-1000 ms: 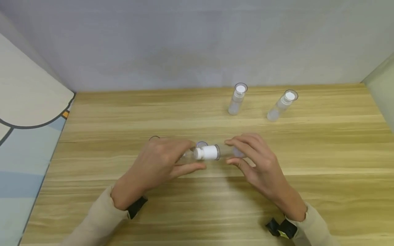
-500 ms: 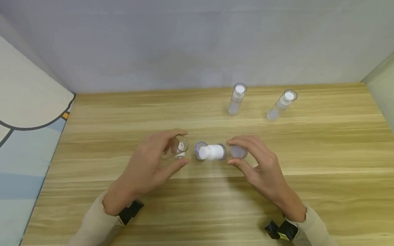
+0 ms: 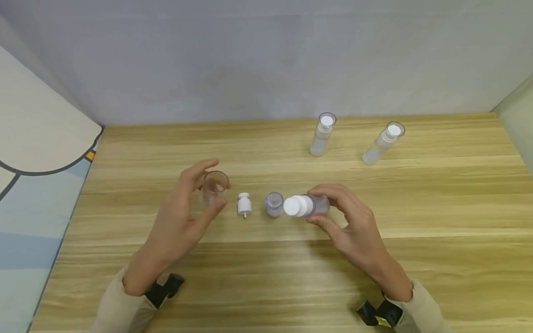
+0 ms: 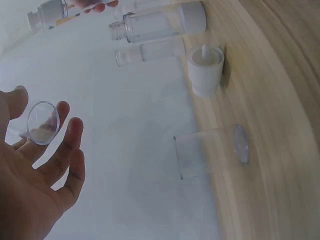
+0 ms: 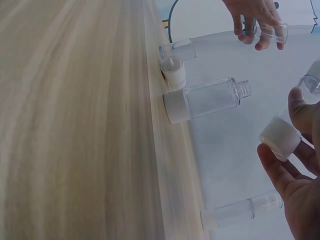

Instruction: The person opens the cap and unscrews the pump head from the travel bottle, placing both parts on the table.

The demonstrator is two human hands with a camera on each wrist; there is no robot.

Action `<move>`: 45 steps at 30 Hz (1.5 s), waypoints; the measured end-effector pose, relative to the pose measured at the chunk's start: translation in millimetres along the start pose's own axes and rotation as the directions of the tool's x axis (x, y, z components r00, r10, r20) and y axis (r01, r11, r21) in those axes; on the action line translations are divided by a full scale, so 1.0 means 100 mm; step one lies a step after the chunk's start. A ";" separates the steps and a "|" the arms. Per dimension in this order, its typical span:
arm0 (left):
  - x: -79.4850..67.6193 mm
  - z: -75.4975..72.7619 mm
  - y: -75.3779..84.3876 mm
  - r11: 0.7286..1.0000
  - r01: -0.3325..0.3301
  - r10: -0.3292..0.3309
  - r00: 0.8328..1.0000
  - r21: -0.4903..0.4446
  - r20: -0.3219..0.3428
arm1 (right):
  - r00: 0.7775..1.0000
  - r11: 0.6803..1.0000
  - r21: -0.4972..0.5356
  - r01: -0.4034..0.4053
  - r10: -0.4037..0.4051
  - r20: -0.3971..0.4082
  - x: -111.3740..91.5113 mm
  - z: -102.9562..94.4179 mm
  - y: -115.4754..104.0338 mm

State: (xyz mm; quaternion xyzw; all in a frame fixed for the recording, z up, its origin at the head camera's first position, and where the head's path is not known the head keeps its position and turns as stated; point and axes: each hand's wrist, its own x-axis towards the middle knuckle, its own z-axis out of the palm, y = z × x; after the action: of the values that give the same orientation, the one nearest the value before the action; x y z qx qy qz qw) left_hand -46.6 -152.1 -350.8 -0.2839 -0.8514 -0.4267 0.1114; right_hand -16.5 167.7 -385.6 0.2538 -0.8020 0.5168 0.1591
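My left hand (image 3: 170,226) holds a clear cylindrical cap (image 4: 43,122) between thumb and fingers, raised above the table. My right hand (image 3: 354,226) grips a pump bottle (image 3: 306,205) near its white base (image 5: 280,137). That bottle is tilted, its white pump top towards the left. Between the hands, a clear bottle (image 5: 212,100) with a bare threaded neck stands upright. Left of it a loose white pump head (image 3: 244,205) stands upside down, its short tube (image 4: 205,51) pointing up. A second clear cap (image 4: 210,152) stands on the table near the left hand.
Two capped pump bottles stand farther back, one at the middle (image 3: 321,136) and one to the right (image 3: 381,145). The wooden table (image 3: 266,282) meets a grey-white wall (image 3: 266,60) behind. A patterned panel (image 3: 33,231) borders the left side.
My left hand has moved left, away from the pump bottle, carrying the clear cap and uncovering the loose pump head. In my right hand the bottle has tipped more towards upright.
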 end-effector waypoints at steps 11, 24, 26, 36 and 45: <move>-0.09 -0.10 -0.17 0.986 0.072 -0.095 0.984 -0.148 -0.150 | 0.996 0.987 0.137 -0.085 0.086 0.004 -0.02 0.01 -0.04; -0.23 -0.23 -0.39 0.944 0.273 -0.308 0.931 -0.184 -0.198 | 0.992 0.979 0.162 -0.126 0.127 0.007 -0.04 0.02 -0.05; -0.25 -0.24 -0.41 0.933 0.332 -0.356 0.912 -0.140 -0.205 | 0.991 0.977 0.163 -0.135 0.136 0.008 -0.04 0.02 -0.05; -0.32 -0.22 -0.63 0.855 0.518 -0.513 0.841 -0.021 -0.172 | 0.995 0.977 0.195 -0.091 0.098 -0.027 -0.05 0.05 -0.02; -0.34 -0.23 -0.77 0.802 0.597 -0.597 0.799 -0.027 -0.071 | 0.992 0.977 0.179 -0.112 0.120 -0.032 -0.07 0.08 0.00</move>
State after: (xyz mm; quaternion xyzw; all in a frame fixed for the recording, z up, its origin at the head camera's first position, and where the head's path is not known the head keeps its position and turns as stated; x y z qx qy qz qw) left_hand -64.8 -219.5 -402.2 0.0146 -0.8918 -0.4521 0.0031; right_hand -10.3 161.8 -392.4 0.2086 -0.7627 0.5998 0.1226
